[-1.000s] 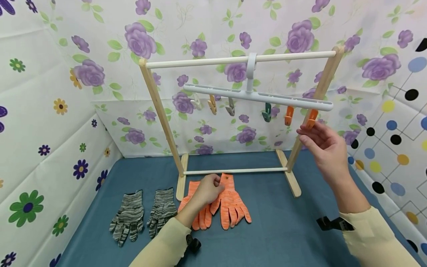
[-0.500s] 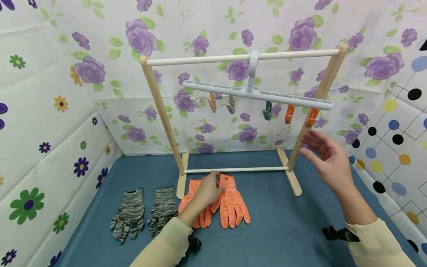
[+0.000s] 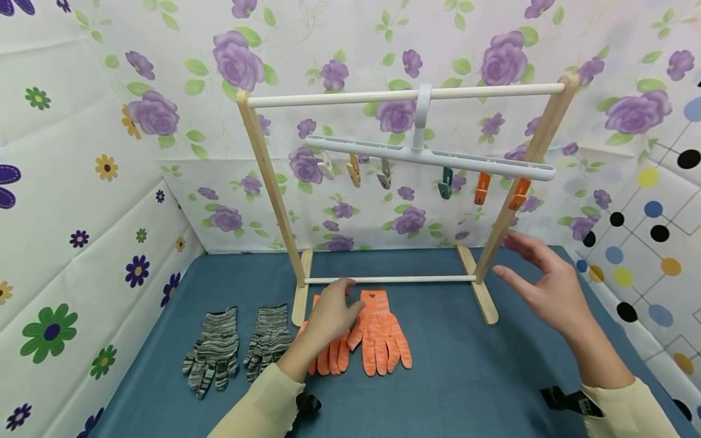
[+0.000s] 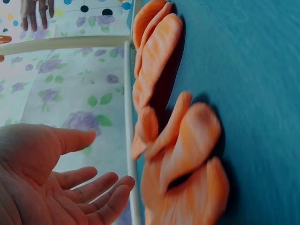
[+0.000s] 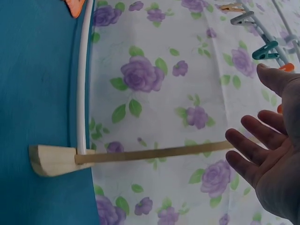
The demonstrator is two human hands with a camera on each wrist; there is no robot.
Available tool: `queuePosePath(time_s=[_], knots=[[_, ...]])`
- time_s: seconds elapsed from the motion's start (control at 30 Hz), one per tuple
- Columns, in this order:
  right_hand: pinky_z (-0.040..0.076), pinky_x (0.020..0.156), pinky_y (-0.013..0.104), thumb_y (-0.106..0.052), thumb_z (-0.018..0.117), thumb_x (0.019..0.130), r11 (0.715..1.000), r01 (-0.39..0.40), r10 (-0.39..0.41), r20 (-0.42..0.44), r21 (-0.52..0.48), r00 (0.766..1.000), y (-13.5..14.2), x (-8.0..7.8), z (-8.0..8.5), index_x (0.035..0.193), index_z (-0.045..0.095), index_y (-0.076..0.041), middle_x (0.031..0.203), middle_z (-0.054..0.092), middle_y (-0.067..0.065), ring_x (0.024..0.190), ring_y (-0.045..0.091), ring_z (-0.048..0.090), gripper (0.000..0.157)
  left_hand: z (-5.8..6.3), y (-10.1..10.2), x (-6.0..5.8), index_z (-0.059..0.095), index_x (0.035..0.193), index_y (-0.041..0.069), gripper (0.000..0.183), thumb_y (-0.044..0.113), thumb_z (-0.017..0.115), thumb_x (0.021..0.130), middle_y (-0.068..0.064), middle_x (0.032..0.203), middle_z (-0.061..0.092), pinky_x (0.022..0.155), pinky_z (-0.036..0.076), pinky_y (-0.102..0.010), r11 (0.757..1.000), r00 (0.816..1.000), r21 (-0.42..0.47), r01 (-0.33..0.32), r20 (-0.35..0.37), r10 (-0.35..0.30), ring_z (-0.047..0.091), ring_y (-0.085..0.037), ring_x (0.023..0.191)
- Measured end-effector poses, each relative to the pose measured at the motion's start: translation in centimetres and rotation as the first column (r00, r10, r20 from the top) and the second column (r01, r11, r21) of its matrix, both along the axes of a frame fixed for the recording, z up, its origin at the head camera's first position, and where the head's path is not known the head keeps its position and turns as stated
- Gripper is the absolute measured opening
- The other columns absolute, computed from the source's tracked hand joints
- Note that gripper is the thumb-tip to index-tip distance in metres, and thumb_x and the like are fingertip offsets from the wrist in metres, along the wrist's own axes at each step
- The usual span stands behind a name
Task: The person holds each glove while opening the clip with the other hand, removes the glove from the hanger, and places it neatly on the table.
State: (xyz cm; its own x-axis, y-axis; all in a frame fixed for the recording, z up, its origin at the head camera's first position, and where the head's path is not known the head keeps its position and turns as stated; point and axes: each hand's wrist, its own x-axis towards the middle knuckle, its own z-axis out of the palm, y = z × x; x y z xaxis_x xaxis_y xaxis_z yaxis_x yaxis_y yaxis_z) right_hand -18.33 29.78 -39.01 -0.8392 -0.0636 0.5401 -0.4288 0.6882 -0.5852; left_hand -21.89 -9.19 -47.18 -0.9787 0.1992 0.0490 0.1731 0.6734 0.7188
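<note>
My left hand [image 3: 331, 313] hovers over the left orange glove [image 3: 335, 356], covering much of it; its fingers are relaxed, with nothing between them in the left wrist view. Beside it the right orange glove [image 3: 378, 331] lies flat, cuff toward the rack. My right hand [image 3: 550, 292] is in the air by the rack's right post, fingers spread and holding nothing. Above it an orange clothespin [image 3: 519, 193] hangs from the right end of a white hanger [image 3: 432, 156]. Further along hang another orange clothespin [image 3: 482, 188] and a green one [image 3: 445, 182].
A wooden rack [image 3: 272, 188] stands at the back, the tilted hanger hooked on its top rod [image 3: 328, 98]. Grey, beige and white clothespins hang on the hanger's left half. Two grey striped gloves [image 3: 213, 347] lie at left on the blue tabletop [image 3: 449, 377]. Patterned cloth walls surround it.
My right hand has dropped away from the end orange clothespin and its fingers have spread. My left hand has shifted slightly left, away from the right orange glove's cuff, its thumb and fingers parting.
</note>
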Motion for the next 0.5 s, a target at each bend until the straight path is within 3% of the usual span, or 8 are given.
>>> queuePosePath(time_s=[0.1, 0.2, 0.3, 0.4, 0.5], knots=[[0.035, 0.106, 0.011, -0.02, 0.083, 0.096, 0.999, 0.005, -0.005, 0.003, 0.038, 1.0, 0.4, 0.2, -0.4, 0.155, 0.056, -0.015, 0.144, 0.063, 0.013, 0.13, 0.028, 0.058, 0.065, 0.4, -1.0, 0.5, 0.058, 0.148, 0.003, 0.051, 0.023, 0.073, 0.104, -0.02, 0.128, 0.064, 0.073, 0.055, -0.044, 1.0, 0.999, -0.008, -0.02, -0.044, 0.02, 0.065, -0.023, 0.087], [0.044, 0.112, 0.041, -0.021, 0.082, 0.097, 0.998, 0.009, -0.011, 0.017, 0.068, 1.0, 0.8, 0.3, -0.8, 0.153, 0.058, -0.013, 0.145, 0.062, 0.017, 0.131, 0.04, 0.056, 0.062, 0.8, -2.1, 0.8, 0.059, 0.148, 0.005, 0.052, 0.028, 0.073, 0.104, -0.019, 0.13, 0.065, 0.077, 0.056, -0.047, 0.998, 0.996, -0.027, -0.056, -0.067, 0.054, 0.067, -0.029, 0.1], [0.044, 0.1, 0.067, -0.022, 0.082, 0.097, 0.995, 0.018, -0.022, 0.038, 0.096, 0.999, 1.3, 0.4, -1.3, 0.151, 0.059, -0.01, 0.144, 0.06, 0.02, 0.132, 0.045, 0.054, 0.061, 1.3, -3.1, 1.1, 0.06, 0.148, 0.008, 0.054, 0.034, 0.075, 0.102, -0.015, 0.131, 0.065, 0.076, 0.057, -0.046, 0.991, 0.99, -0.065, -0.117, -0.086, 0.112, 0.068, -0.028, 0.101], [0.043, 0.095, 0.07, -0.024, 0.082, 0.097, 0.991, 0.027, -0.034, 0.047, 0.132, 0.998, 1.8, 0.4, -1.6, 0.149, 0.059, -0.006, 0.143, 0.06, 0.022, 0.13, 0.047, 0.054, 0.06, 1.7, -4.3, 1.3, 0.06, 0.148, 0.011, 0.056, 0.037, 0.076, 0.101, -0.014, 0.131, 0.065, 0.072, 0.055, -0.045, 0.98, 0.98, -0.107, -0.168, -0.124, 0.154, 0.067, -0.027, 0.094], [0.044, 0.093, 0.07, -0.026, 0.082, 0.097, 0.985, 0.031, -0.04, 0.049, 0.17, 0.998, 2.3, 0.5, -2.0, 0.149, 0.06, -0.006, 0.143, 0.06, 0.023, 0.129, 0.049, 0.055, 0.06, 2.0, -5.6, 1.6, 0.062, 0.146, 0.01, 0.056, 0.037, 0.076, 0.101, -0.014, 0.13, 0.065, 0.075, 0.056, -0.048, 0.969, 0.968, -0.146, -0.2, -0.184, 0.172, 0.067, -0.028, 0.097]])
